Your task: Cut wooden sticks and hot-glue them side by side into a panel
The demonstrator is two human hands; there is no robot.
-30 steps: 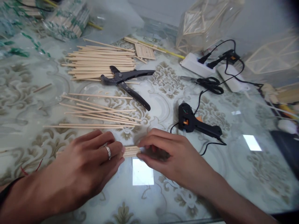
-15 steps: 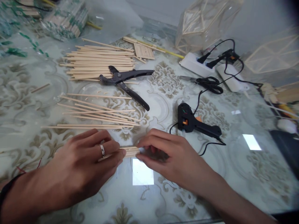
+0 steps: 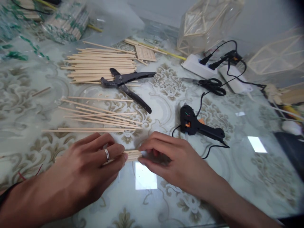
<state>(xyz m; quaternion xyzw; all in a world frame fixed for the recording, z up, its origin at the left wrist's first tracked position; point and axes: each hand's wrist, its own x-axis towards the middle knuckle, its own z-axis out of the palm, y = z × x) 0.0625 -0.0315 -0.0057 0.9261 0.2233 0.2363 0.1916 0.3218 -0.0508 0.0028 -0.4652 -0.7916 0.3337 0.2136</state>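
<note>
Pale wood: stick row [image 3: 133,155] on the table [image 3: 147,209], near side, between the two hands. Left hand [image 3: 87,171] grips it from above, hiding much of its length; right hand [image 3: 173,155] pinches its right end between thumb and finger. Change over the last second: slight. Left fingers resettled a little along the row; right hold as before. Probably squaring the ends, same step continuing. Glue gun [image 3: 201,125] and cutter [image 3: 128,79] lie unheld; loose sticks [image 3: 102,119] beyond the left hand.
</note>
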